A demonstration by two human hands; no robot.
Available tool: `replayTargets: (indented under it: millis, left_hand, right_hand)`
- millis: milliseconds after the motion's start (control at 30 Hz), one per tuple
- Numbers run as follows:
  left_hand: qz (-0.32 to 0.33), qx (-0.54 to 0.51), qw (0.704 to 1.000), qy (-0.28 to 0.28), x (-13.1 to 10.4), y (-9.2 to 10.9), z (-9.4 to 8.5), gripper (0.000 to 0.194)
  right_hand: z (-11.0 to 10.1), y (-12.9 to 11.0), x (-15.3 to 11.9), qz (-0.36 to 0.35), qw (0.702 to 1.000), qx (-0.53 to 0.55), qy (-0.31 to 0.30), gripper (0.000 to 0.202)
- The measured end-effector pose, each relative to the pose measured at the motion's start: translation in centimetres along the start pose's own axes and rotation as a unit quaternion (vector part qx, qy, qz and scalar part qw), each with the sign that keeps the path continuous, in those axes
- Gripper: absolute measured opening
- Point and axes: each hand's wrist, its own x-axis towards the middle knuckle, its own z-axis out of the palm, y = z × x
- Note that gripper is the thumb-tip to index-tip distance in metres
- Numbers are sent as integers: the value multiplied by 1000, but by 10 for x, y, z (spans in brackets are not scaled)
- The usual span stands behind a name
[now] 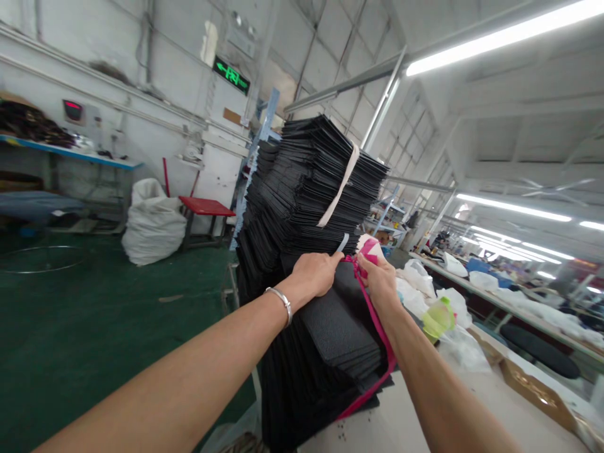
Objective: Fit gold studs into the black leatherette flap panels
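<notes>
A bright pink fabric strip (384, 340) runs around a bundle of black, leather-like textured sheets (337, 321). My left hand (316, 274), with a silver bracelet at its wrist, is closed at the bundle's top, pinching the strip near a crossing or knot. My right hand (380, 280) is closed on the strip just to the right, with a pink loop showing above its fingers. The knot is partly hidden by the fingers. A short pale strip (343, 242) sticks up beside my left fingertips. Right behind rises a tall stack of black sheets (302, 182), bound by a beige band (340, 185).
To the right, a pale table (401, 415) carries clear plastic bags (465, 346), a yellow-green item (438, 319) and a cardboard box (535, 390). On the left are a red-topped stool (206, 206), a white sack (153, 223) and a blue-edged workbench (70, 154). The floor is green.
</notes>
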Motion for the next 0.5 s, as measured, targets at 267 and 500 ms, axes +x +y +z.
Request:
replayTargets:
  millis: [267,500]
  left_hand:
    - [24,-5,1000,-16,5,-3,5,29]
    - [6,-19,999,-25,3,-6,4,30]
  right_hand:
    - [-13,-13,1,57,996,70,11,26]
    - [-14,-54,10,-24,987,114,108,15]
